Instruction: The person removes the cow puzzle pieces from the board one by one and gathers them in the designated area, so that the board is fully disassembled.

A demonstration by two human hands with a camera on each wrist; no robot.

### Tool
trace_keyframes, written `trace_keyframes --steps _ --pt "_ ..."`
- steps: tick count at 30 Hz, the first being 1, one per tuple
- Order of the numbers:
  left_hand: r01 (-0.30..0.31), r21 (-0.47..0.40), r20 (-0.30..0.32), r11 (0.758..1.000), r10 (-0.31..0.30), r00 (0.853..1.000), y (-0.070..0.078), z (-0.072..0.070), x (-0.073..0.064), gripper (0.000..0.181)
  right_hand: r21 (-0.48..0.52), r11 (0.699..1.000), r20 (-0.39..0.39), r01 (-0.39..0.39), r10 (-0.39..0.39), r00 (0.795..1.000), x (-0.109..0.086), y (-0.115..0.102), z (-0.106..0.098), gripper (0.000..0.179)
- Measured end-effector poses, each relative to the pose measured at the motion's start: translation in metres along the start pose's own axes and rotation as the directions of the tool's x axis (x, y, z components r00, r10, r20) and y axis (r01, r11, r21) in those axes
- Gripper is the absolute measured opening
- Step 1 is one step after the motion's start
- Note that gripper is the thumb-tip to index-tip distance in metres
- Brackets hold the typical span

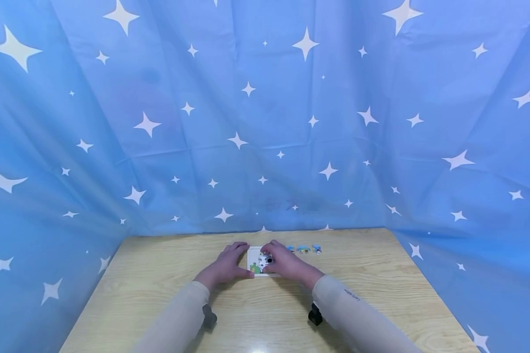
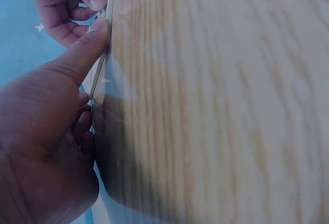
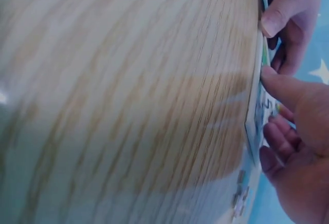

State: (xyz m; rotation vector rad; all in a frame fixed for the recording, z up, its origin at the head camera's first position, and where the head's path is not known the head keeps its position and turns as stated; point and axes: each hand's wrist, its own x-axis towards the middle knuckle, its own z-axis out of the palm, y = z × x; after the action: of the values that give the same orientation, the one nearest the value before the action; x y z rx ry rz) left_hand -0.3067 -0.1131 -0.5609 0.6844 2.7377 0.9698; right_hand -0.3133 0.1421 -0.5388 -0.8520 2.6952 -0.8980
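A small white-rimmed puzzle tray (image 1: 254,248) lies flat on the table between both hands. Green shows on a puzzle piece (image 1: 254,268) in its near left corner. Beside that is a black-and-white puzzle piece (image 1: 263,261), partly covered by fingers. My left hand (image 1: 227,264) grips the tray's left side, thumb at the near corner and fingers at the far one. My right hand (image 1: 287,262) reaches over the tray's right part, pinching the black-and-white piece between thumb and fingers. In the right wrist view, the thumb (image 3: 275,80) lies at the tray's near rim.
Several loose puzzle pieces (image 1: 303,249) lie in a row right of the tray, the nearest partly behind the right hand. The wooden table (image 1: 159,289) ends at the back against a blue curtain (image 1: 282,122) with white stars.
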Motion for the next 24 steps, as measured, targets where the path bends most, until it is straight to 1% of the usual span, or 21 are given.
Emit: trace_keyframes --steps 7,15,19,22,24 --pt "0.003 -0.001 0.004 1.0 -0.003 1.0 -0.0005 -0.0001 -0.0003 0.095 -0.03 0.999 -0.012 0.026 -0.026 1.0 0.0003 -0.0002 0.0001 0.051" --pt "0.01 0.0 0.009 1.0 -0.01 1.0 -0.0002 0.0006 -0.0002 0.096 -0.089 0.996 -0.024 0.015 -0.017 1.0 -0.0021 0.0019 -0.0025 0.043" --pt "0.01 0.003 0.007 1.0 -0.01 1.0 0.0002 0.0005 -0.0003 0.096 -0.175 0.984 -0.046 0.041 -0.05 0.998 -0.0032 0.0034 -0.0019 0.042" --pt "0.009 0.002 0.006 1.0 -0.009 1.0 -0.0005 0.0009 0.0002 0.096 -0.254 0.965 -0.075 0.061 -0.083 0.994 -0.0033 0.0065 0.0013 0.041" --pt "0.008 -0.003 0.006 1.0 -0.008 1.0 -0.0009 0.0011 0.0004 0.096 -0.274 0.96 -0.099 0.064 -0.094 0.991 -0.0034 0.0083 0.0036 0.041"
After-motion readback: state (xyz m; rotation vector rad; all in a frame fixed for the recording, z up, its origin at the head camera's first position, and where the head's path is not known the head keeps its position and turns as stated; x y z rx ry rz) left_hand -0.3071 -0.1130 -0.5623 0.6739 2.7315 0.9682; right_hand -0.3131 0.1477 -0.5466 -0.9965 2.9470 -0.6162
